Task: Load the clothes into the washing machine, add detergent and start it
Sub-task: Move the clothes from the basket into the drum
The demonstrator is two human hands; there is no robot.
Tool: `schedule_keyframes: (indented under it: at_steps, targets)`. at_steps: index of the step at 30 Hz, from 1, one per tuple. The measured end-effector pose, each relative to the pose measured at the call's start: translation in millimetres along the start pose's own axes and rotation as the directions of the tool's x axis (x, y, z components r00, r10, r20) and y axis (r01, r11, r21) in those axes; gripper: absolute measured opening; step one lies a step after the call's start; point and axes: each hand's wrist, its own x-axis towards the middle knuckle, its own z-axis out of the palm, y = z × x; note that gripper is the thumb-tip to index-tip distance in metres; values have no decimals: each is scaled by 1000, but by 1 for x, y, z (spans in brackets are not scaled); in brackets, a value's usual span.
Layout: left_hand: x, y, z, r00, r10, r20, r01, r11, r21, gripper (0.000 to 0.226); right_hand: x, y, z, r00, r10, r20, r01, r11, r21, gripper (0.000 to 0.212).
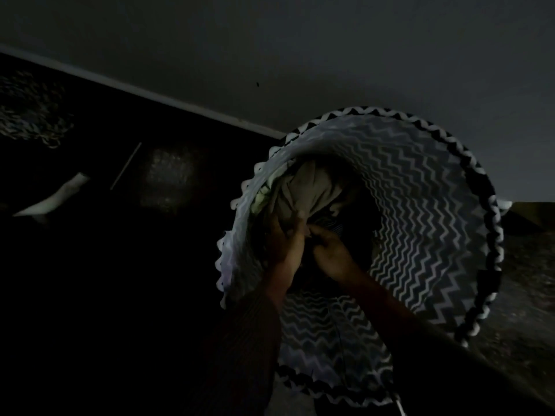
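Observation:
A tall laundry basket (420, 211) with a black-and-white zigzag pattern fills the right half of the dim head view, its round mouth facing me. Crumpled clothes lie deep inside it, a pale beige garment (309, 187) uppermost and darker pieces below. Both my hands reach into the basket. My left hand (283, 238) grips the lower end of the pale garment. Right beside it, my right hand (330, 250) has its fingers curled and pinches a dark piece of cloth. No washing machine or detergent is in sight.
The room is very dark. A pale wall (300, 55) runs behind the basket, with a light skirting strip (180, 103) along the dark floor. A white object (57, 199) and a thin stick (126, 166) lie on the floor at the left.

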Motion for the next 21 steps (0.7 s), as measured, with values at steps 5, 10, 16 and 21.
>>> schedule_keyframes:
  at_steps: [5, 10, 16, 21]
  targets:
    - [-31, 30, -16, 993, -111, 31, 115, 962, -246, 114, -49, -30, 1, 1000, -22, -10, 23, 990, 136, 29]
    - [-62, 58, -31, 1000, 2, -28, -12, 935, -355, 51, -95, -49, 5, 972, -222, -81, 218, 974, -59, 22]
    - [-109, 90, -57, 999, 40, 26, -24, 896, -443, 30, -122, -84, -1, 804, -488, -341, 232, 784, -575, 97]
    - [-141, 104, -74, 964, 154, 217, -59, 919, -390, 41, -124, -95, -26, 930, -353, -105, 264, 838, -478, 107]
